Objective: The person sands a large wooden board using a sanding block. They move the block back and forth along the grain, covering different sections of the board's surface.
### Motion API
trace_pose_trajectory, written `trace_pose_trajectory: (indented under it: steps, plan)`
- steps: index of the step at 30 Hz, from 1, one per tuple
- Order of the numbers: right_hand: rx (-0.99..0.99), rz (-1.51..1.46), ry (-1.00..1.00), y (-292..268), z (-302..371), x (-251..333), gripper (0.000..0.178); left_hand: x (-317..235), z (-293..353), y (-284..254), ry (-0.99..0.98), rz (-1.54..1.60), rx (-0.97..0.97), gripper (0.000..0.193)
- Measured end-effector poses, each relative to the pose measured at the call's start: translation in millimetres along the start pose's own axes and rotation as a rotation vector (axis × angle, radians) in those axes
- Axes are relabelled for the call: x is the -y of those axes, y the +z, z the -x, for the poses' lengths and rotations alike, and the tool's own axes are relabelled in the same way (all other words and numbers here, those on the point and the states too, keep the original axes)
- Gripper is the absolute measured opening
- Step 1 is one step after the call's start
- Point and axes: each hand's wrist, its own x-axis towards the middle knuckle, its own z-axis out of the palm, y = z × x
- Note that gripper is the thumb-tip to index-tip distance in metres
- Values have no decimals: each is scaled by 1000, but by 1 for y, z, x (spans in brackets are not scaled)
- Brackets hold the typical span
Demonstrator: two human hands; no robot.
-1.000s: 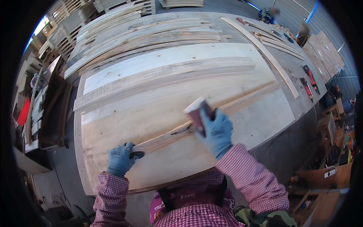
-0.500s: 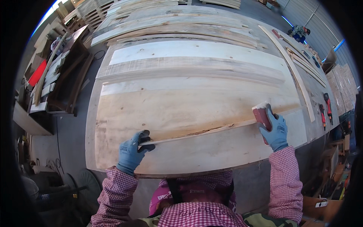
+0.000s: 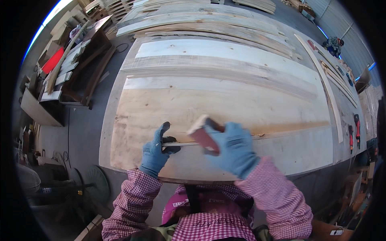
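While our left hand (image 3: 156, 152) pinches the board (image 3: 187, 143) running toward three o'clock, our right hand (image 3: 233, 150) slants toward ten, gripping a maroon block (image 3: 204, 139), panel (image 3: 201, 100) spreading toward twelve, table edge (image 3: 181, 181) at six.

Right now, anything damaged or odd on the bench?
Yes: a ragged brownish patch on the wooden strip, just beyond the right hand. It looks chipped or split against the strip's straighter, paler edge near the left hand. Depth can't be judged.

My purple apron (image 3: 233, 204) bears white patches (image 3: 216, 200), dark lettering partly legible; print on my gloved left hand (image 3: 154, 154) unreadable.
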Motion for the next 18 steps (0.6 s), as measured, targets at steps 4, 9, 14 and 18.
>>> trace_pose_trajectory:
  steps: [4,9,14,18]
  plan:
    - [199,73,351,-40,38,-111,71,-7,8,0,-71,80,-44,86]
    - [405,34,498,-74,60,-196,81,1,8,8,-37,50,-49,84]
    - [486,-296,10,-32,-12,-107,76,0,10,5,14,-57,-48,85]
    - [621,-278,-39,-20,-57,-19,75,-5,8,8,16,-57,-80,85]
